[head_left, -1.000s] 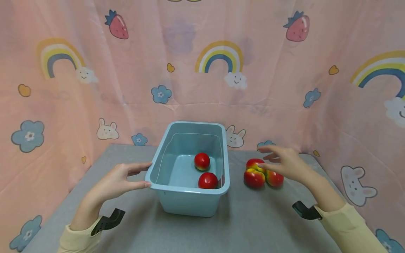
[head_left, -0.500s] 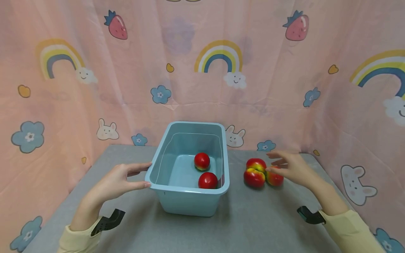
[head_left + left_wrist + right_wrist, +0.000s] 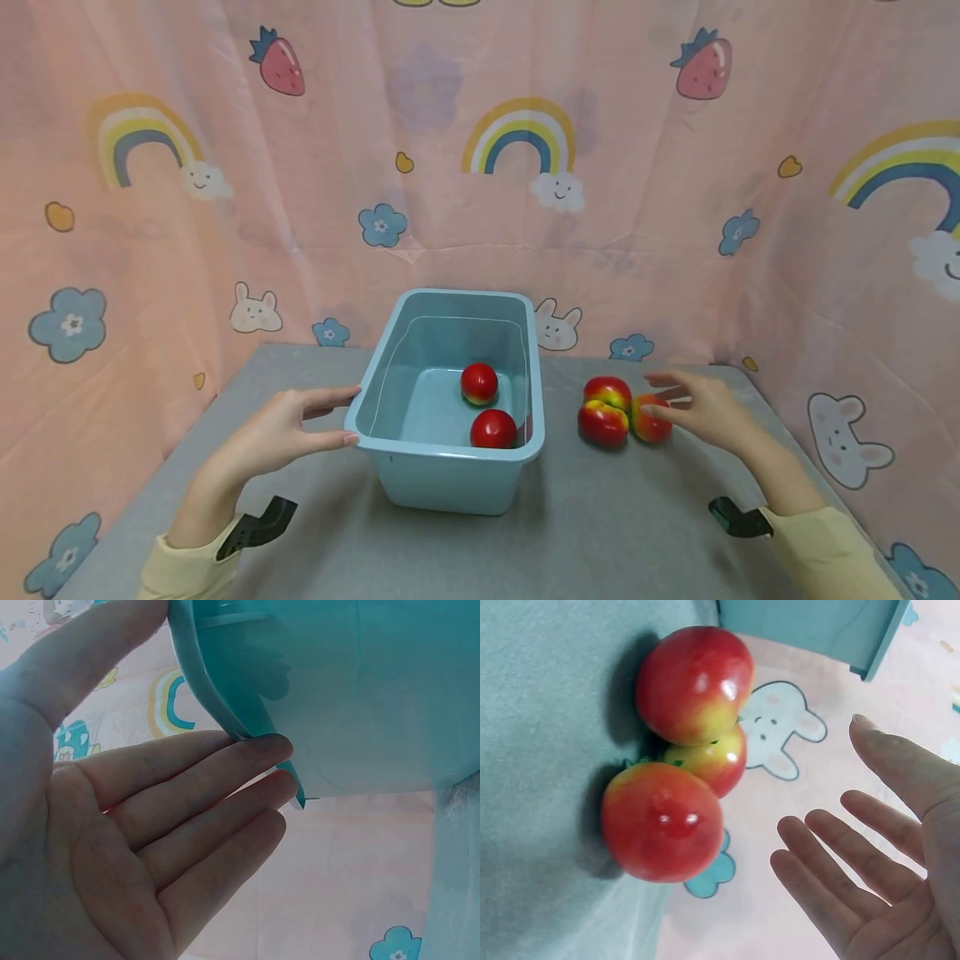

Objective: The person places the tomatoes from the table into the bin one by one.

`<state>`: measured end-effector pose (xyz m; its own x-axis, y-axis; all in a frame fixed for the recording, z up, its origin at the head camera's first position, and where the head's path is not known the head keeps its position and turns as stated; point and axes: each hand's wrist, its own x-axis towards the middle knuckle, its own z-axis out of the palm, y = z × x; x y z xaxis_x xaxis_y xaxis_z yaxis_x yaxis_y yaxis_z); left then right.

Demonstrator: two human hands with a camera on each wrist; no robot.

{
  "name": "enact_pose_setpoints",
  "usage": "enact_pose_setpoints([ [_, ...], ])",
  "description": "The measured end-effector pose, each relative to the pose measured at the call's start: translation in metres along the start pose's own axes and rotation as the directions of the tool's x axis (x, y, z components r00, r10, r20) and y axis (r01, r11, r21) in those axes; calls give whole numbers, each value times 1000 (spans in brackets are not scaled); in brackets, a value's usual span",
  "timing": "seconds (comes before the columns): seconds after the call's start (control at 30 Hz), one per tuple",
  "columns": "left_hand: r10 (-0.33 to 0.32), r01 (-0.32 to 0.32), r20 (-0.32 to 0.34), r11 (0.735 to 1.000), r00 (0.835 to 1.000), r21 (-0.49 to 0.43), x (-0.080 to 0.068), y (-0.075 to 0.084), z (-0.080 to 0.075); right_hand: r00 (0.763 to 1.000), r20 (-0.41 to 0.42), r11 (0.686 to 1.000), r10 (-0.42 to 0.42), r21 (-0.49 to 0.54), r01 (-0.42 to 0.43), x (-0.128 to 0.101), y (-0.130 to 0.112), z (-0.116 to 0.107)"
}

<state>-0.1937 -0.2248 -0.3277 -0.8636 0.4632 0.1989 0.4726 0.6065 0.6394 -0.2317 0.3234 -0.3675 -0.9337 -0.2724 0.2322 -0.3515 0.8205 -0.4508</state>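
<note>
The left hand point(image 3: 281, 429) rests against the near-left corner of the light blue tub point(image 3: 390, 454), thumb on the rim and straight fingers under the lip, flat rather than wrapped round it. The right hand point(image 3: 701, 408) hangs open with fingers spread and relaxed, holding nothing, just beside the cluster of 3 red-and-yellow fruits point(image 3: 617, 410) on the grey table point(image 3: 615, 533). From the head view its fingertips look close to touching the nearest fruit point(image 3: 649, 419); the right wrist view shows a gap, so I take them as apart.

2 more red fruits point(image 3: 486, 406) lie inside the tub, on the side away from the left hand, one behind the other.

The risk, as I judge it: the fruits are round, glossy and smooth-skinned, and the 3 lean against each other. A careless brush from the right hand could set the neighbours rolling across the table, perhaps toward the edge beyond that hand. The tub looks like thin, light moulded plastic with rounded corners and a flared rim; with only flat fingers steadying one corner, a knock on its far side could make it skid. The tabletop seems matte, slightly felted, which should slow rolling somewhat.
</note>
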Motion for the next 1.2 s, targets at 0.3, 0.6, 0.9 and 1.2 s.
enact_pose_setpoints([
  [0.3, -7, 7, 2, 1000, 1000, -2, 0, -1, 1, 999, -3, 999, 50, 9, -50, -4, 12, 5],
  [0.6, -9, 9, 6, 1000, 1000, -8, 0, -2, 1, 996, 1, 996, 88, -8, -88, -8, 30, 10],
  [0.9, -14, 14, 2, 1000, 1000, -8, 0, -2, 1, 994, -8, 994, 110, -1, -110, -10, 44, 17],
  [1.2, -11, 11, 1, 1000, 1000, -13, -1, -3, 2, 982, 22, 981, 187, 39, -188, -7, 50, 32],
])
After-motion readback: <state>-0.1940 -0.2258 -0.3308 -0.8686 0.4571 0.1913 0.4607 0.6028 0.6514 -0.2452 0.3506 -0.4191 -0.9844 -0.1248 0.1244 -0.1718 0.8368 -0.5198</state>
